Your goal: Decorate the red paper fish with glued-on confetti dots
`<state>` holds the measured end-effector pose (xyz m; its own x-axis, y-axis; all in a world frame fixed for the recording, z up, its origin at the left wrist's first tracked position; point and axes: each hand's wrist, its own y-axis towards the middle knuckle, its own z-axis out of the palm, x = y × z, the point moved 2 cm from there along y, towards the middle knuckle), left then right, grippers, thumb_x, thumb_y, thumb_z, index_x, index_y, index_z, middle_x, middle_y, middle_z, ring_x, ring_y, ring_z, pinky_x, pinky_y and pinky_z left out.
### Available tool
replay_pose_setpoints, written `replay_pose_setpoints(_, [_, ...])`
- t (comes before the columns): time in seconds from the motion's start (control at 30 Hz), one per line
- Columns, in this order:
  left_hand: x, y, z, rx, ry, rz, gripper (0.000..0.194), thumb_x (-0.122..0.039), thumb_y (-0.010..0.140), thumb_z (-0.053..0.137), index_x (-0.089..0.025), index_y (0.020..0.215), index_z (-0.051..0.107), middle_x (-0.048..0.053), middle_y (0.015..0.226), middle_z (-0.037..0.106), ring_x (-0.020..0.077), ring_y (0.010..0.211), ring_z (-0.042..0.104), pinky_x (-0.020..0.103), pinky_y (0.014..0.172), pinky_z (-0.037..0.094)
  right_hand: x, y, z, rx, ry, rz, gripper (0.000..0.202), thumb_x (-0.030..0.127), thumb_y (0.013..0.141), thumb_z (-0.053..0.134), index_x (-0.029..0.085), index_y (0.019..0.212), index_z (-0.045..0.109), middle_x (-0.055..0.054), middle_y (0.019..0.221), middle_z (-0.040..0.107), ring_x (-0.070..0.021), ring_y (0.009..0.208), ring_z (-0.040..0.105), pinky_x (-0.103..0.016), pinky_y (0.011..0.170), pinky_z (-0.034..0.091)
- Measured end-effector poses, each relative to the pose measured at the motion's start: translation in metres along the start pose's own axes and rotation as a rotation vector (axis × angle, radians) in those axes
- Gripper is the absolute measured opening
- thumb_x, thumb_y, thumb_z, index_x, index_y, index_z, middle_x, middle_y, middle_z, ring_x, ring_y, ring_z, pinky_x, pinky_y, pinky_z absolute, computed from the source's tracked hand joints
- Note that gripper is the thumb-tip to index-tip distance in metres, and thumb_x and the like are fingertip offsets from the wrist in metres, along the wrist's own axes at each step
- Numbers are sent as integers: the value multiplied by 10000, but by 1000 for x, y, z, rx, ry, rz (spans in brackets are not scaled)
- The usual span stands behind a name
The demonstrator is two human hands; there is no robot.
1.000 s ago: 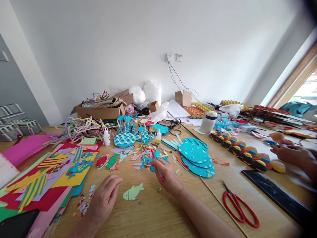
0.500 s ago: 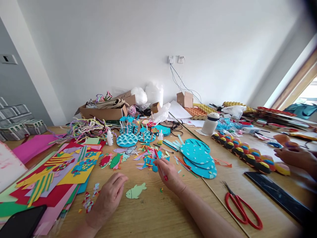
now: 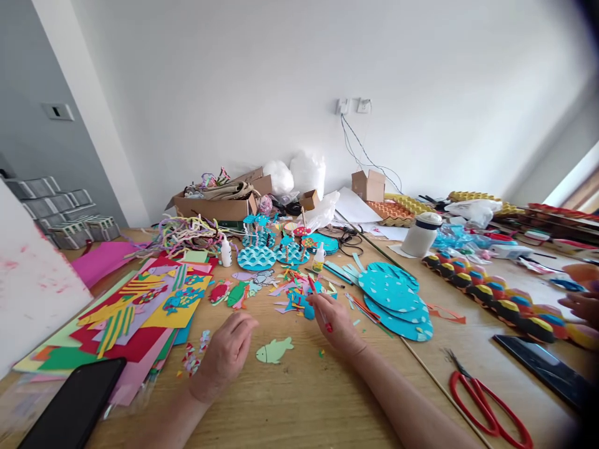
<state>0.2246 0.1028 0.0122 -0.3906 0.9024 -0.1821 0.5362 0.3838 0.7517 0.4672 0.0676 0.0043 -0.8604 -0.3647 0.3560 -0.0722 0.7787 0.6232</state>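
A pale green paper fish (image 3: 274,351) with a drawn gill line and eye lies flat on the wooden table between my hands. My left hand (image 3: 228,348) is loosely closed just left of the fish, fingers curled together; whether anything is inside is hidden. To the fish's upper right, my right hand (image 3: 334,321) grips a red pen (image 3: 326,319), its red end pointing up and away. Beyond that hand lie blue and coloured paper scraps (image 3: 299,298). Small coloured paper bits (image 3: 191,358) lie left of my left hand.
Red-handled scissors (image 3: 482,399) and a thin stick (image 3: 435,380) lie right. Blue paper discs (image 3: 390,290) sit behind. Coloured sheets (image 3: 140,324) and a phone (image 3: 75,405) are left. Another person's hand (image 3: 580,302) shows at the right edge, beyond a painted egg-carton strip (image 3: 491,293).
The view has turned left, so things appear shifted right. My right hand still holds the pen and my left hand stays curled near the fish.
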Motion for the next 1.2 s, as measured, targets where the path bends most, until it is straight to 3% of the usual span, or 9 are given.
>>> replay_pose_setpoints(0.53, [-5,-1,0,-3,-36,-52,260,-80,811,360,-207,923,557,45,830,622,159,780,619,245,678,517,2,0,-1,27,-9,4,242,84,806,386,184,906,582,-70,804,620,-158,698,581,-239,623,446])
replay_pose_setpoints(0.97, [9,-4,-5,-31,11,-23,228,-83,824,383,-191,935,549,44,850,618,148,815,607,237,727,499,15,4,5,26,-44,-53,252,77,807,378,173,901,592,-67,764,611,-153,679,564,-222,603,436])
replay_pose_setpoints(1.2, [-2,0,-8,100,29,-60,281,-50,802,350,-179,931,563,55,860,617,159,829,600,270,738,503,22,2,-2,3,44,-52,241,141,864,372,179,960,591,-78,798,631,-157,689,585,-241,618,448])
